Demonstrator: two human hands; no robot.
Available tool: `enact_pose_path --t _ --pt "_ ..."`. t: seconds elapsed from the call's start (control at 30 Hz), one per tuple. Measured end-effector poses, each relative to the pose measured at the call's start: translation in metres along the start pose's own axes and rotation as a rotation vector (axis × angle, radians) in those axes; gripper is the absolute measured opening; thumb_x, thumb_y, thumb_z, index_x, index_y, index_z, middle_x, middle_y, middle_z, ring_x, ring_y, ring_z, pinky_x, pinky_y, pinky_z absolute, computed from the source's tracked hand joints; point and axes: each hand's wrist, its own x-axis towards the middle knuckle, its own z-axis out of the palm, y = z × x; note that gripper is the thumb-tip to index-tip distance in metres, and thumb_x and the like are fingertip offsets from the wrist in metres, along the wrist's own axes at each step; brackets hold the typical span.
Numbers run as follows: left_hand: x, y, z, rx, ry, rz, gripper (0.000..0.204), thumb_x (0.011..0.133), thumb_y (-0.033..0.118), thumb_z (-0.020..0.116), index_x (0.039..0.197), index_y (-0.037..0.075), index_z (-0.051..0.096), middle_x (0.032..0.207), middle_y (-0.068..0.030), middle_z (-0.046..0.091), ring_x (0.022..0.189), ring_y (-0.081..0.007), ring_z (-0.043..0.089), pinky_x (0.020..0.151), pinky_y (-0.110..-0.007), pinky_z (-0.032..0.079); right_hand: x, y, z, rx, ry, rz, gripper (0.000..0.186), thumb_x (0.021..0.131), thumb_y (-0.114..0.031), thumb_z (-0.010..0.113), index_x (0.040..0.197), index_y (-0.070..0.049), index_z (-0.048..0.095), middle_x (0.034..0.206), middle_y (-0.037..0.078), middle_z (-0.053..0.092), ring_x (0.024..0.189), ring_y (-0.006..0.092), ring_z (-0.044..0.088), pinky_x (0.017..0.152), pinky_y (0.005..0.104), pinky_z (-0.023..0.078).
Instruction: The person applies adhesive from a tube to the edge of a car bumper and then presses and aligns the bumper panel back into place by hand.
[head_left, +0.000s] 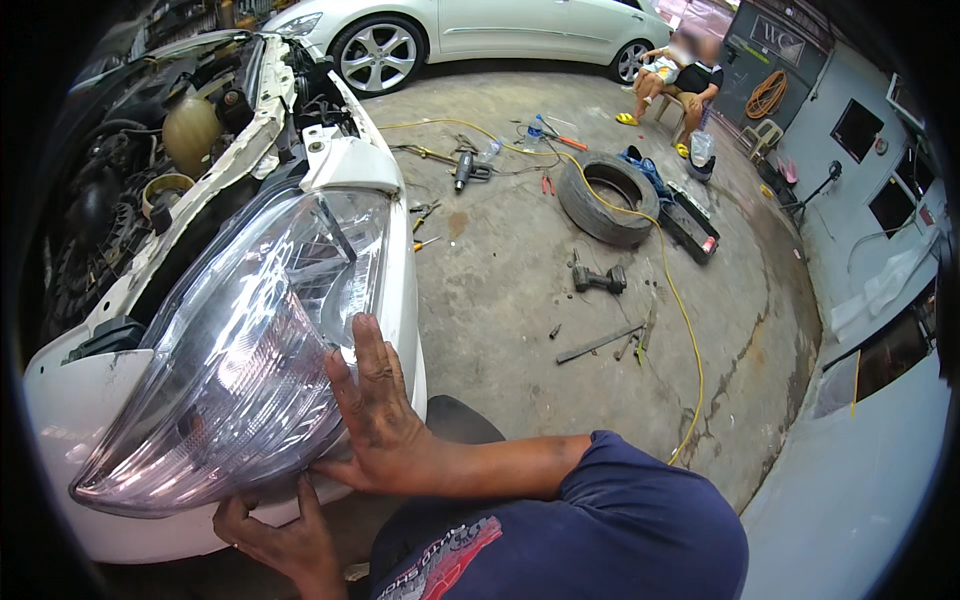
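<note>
A large clear headlight [245, 350] sits in the front corner of a white car, between the engine bay and the white fender [405, 300]. My right hand [385, 415] lies against the headlight's side edge, beside the fender, fingers stretched upward and thumb pointing toward the lamp's lower rim. Below it, my left hand [285, 540] touches the headlight's lower edge by the white bumper [150, 535]. Its thumb is raised and stands apart from the bent fingers. Neither hand shows anything held.
On the concrete floor lie a tire [610, 200], a heat gun [465, 170], a cordless power tool [600, 280], a metal bar [600, 343] and a yellow hose [690, 340]. Another white car [500, 30] stands behind. Two people [690, 80] sit at the far right.
</note>
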Motion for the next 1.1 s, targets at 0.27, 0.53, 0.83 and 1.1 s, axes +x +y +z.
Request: enact_pose_path --t 0.27,0.53,0.83,1.1 --pt "-0.005 -0.003 0.003 0.011 -0.008 0.021 0.074 0.081 0.021 0.100 0.133 -0.002 0.053 0.124 -0.0195 0.055 0.121 -0.0402 0.056 0.106 -0.056 0.046 0.000 -0.001 0.002 0.055 0.030 -0.032 0.146 0.077 -0.033 0.099 0.181 -0.005 0.000 0.178 0.046 -0.010 0.165 0.0702 -0.005 0.132 0.0772 0.013" --pt "-0.038 -0.026 -0.003 0.121 -0.228 0.321 0.067 0.095 0.030 0.087 0.149 0.001 0.062 0.133 -0.0245 0.061 0.124 -0.0444 0.055 0.109 -0.059 0.045 0.000 -0.001 0.003 0.062 0.049 -0.021 0.143 0.078 -0.032 0.097 0.182 -0.006 0.002 0.179 0.045 -0.007 0.166 0.0692 -0.002 0.132 0.0761 0.014" --pt "-0.041 -0.006 -0.014 0.263 -0.431 0.405 0.083 0.097 0.036 0.079 0.168 0.004 0.051 0.143 -0.0252 0.059 0.125 -0.0457 0.053 0.114 -0.060 0.041 0.000 0.000 0.005 0.054 0.064 -0.045 0.144 0.078 -0.035 0.097 0.182 -0.007 0.003 0.180 0.044 -0.007 0.166 0.0690 -0.001 0.132 0.0759 0.014" --pt "-0.032 -0.022 -0.021 0.359 -0.483 0.526 0.090 0.089 0.036 0.082 0.168 0.006 0.051 0.119 -0.0190 0.059 0.114 -0.0414 0.057 0.109 -0.062 0.041 -0.001 -0.003 0.003 0.021 0.013 -0.012 0.148 0.078 -0.041 0.099 0.181 -0.004 -0.001 0.179 0.046 -0.010 0.166 0.0673 -0.009 0.134 0.0737 0.011"
